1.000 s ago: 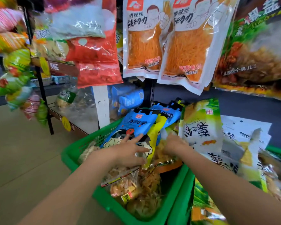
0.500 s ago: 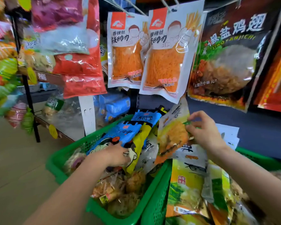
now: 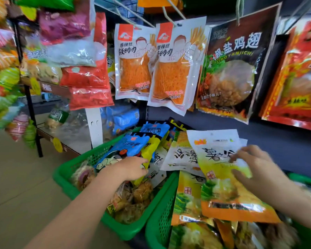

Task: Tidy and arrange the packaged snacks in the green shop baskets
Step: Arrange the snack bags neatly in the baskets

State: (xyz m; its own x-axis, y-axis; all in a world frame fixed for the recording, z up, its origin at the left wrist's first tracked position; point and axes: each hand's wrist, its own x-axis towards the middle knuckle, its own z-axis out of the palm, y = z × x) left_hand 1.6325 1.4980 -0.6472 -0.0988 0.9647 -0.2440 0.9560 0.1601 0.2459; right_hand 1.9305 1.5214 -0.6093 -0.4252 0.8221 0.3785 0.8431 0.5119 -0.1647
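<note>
From the head camera, the left hand [image 3: 131,168] presses down, fingers curled, on the blue and yellow snack packets [image 3: 133,146] in the left green basket [image 3: 75,166], likely steadying that stack. The right hand [image 3: 255,169] pinches a white-and-green snack pouch [image 3: 221,169] above the right green basket [image 3: 160,218], seemingly to lay it flat on matching pouches. The right basket's far rim is cut off, and motion blur hides the thumb's grip.

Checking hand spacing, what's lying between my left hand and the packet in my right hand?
In the head view, a white snack packet lies between the left hand and the green-and-white packet the right hand holds.
</note>
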